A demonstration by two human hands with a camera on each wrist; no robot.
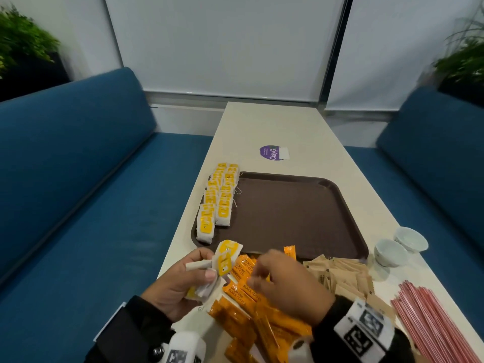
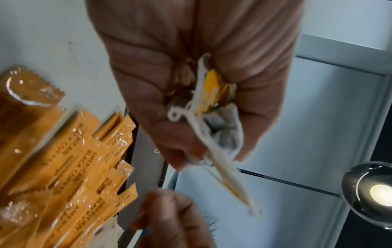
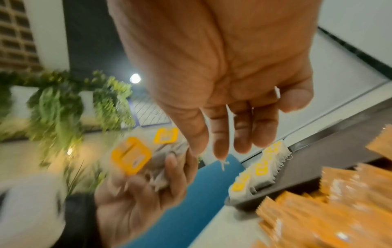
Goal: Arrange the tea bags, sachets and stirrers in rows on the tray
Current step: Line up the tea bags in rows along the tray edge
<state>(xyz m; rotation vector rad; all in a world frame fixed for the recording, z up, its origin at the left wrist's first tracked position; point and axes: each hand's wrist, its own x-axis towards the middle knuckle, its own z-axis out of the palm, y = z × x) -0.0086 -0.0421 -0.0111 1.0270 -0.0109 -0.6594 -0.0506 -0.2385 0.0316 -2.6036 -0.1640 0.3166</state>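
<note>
Orange sachets (image 1: 246, 289) read "American Black Coffee".

Tea bags (image 1: 216, 203) on tray's (image 1: 301, 216) left

Brown tray (image 1: 296, 213) mostly bare right of tea bag rows (image 1: 218, 203), coffee sachets (image 1: 251, 305) crowding its near edge

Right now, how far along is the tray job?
Done: two rows of tea bags along the tray's left edge. In hand: the left hand grips more tea bags; the right hand hovers beside it. Left: coffee sachets, brown sachets and stirrers, all on the table.
</note>
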